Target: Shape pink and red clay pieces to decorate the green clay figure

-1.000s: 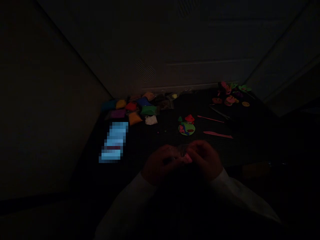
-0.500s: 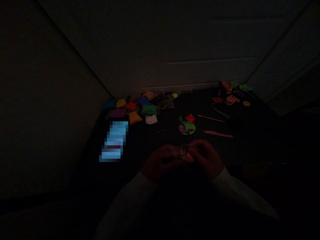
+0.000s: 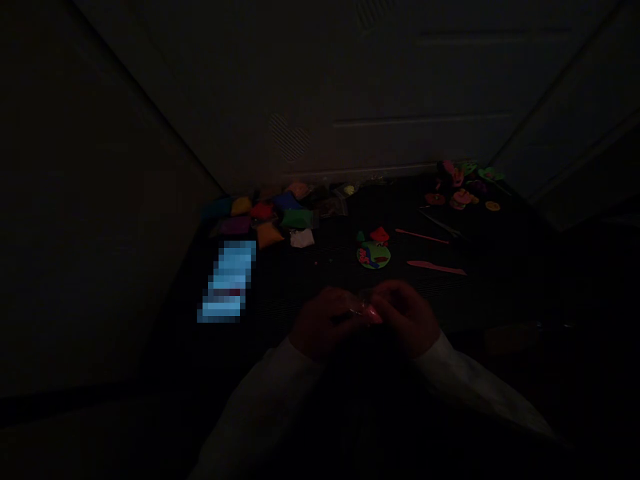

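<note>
The left hand [image 3: 323, 325] and right hand [image 3: 409, 321] pinch a shiny pink packet [image 3: 373, 313], probably plastic, partly hidden; a round green disc [image 3: 375, 251] lies at twelve o'clock.

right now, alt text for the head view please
The left hand and right hand hold clear plastic and something pink in dim light; nearby lie a decorated green disc, colourful bags, two pink tools and a bright pixelated rectangle.

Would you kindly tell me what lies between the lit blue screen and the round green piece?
The head view shows a tiny reddish bit and a tiny darker bit on the tabletop.
</note>
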Motion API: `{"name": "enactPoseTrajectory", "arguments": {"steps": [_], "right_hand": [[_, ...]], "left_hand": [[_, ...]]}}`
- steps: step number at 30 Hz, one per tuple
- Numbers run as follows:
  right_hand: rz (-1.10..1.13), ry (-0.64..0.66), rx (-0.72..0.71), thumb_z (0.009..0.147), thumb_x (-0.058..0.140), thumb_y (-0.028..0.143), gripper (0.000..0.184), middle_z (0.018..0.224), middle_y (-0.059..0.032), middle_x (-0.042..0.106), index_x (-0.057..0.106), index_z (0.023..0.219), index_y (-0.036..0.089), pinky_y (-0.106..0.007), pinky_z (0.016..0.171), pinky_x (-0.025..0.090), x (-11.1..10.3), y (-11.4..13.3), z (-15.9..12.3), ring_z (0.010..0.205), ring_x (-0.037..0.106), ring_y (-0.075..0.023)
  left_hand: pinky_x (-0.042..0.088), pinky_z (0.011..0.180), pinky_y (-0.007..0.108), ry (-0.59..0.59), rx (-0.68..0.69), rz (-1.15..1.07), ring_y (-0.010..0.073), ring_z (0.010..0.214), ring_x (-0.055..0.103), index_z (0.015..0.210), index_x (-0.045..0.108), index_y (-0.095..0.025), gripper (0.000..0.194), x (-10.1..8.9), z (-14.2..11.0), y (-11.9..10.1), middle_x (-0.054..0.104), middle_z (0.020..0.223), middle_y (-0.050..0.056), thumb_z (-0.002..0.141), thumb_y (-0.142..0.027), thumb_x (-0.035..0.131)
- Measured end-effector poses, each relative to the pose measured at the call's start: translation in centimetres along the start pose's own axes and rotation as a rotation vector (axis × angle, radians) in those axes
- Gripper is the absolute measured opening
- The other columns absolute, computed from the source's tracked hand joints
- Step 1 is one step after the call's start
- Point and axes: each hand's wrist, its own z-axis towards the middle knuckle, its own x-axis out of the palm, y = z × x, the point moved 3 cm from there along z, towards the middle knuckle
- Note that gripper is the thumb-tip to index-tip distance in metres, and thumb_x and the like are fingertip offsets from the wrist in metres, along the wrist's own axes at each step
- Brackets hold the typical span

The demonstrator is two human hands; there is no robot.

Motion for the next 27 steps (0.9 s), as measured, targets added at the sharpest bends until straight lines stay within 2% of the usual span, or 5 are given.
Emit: {"name": "enactPoseTrajectory", "arguments": {"steps": [4, 11, 16, 19, 27], "right_hand": [[0.056, 0.012, 0.026, 0.067, 0.060, 0.036, 0.023, 0.072, 0.0010, 0.059, 0.052, 0.081, 0.020, -0.024, 0.059, 0.046, 0.2, 0.0, 0.1, 0.065, 0.056, -0.0114], [0.082, 0.001, 0.038, 0.065, 0.062, 0.033, 0.023, 0.076, 0.0014, 0.059, 0.052, 0.080, 0.020, -0.024, 0.062, 0.047, -0.1, 0.4, 0.2, 0.068, 0.056, -0.0108], [0.092, 0.038, 0.049, 0.068, 0.060, 0.036, 0.024, 0.077, 0.0002, 0.059, 0.051, 0.082, 0.019, -0.026, 0.063, 0.048, 0.0, 0.2, 0.2, 0.070, 0.057, -0.0122], [0.040, 0.054, 0.035, 0.068, 0.059, 0.037, 0.024, 0.077, -0.0005, 0.059, 0.051, 0.083, 0.019, -0.026, 0.063, 0.048, 0.0, -0.1, 0.3, 0.070, 0.057, -0.0126], [-0.042, 0.074, -0.007, 0.070, 0.058, 0.037, 0.023, 0.078, 0.0000, 0.060, 0.053, 0.085, 0.020, -0.025, 0.062, 0.045, -0.1, -0.3, 0.2, 0.070, 0.056, -0.0127]], "left_hand": [[0.043, 0.074, 0.026, 0.016, 0.049, -0.014, 0.0129, 0.080, 0.056, 0.079, 0.065, -0.023, 0.013, 0.1, -0.1, 0.0, 0.064, 0.080, 0.001, 0.073, -0.029, 0.056], [0.046, 0.075, 0.027, -0.063, -0.056, -0.107, 0.0148, 0.082, 0.058, 0.075, 0.065, -0.018, 0.011, -1.3, -0.6, 0.0, 0.064, 0.084, 0.005, 0.071, -0.026, 0.058], [0.046, 0.077, 0.027, -0.078, -0.119, -0.158, 0.0156, 0.086, 0.058, 0.089, 0.064, -0.021, 0.022, -1.5, -0.4, -0.1, 0.063, 0.093, 0.004, 0.068, -0.026, 0.061], [0.047, 0.077, 0.026, -0.038, -0.153, -0.224, 0.0151, 0.087, 0.058, 0.092, 0.064, -0.021, 0.024, -1.0, -0.2, 0.0, 0.063, 0.094, 0.004, 0.068, -0.026, 0.060], [0.047, 0.074, 0.024, -0.063, -0.197, -0.296, 0.0132, 0.080, 0.058, 0.075, 0.067, -0.020, 0.010, -0.4, -0.2, 0.2, 0.062, 0.082, 0.002, 0.069, -0.024, 0.059]]}}
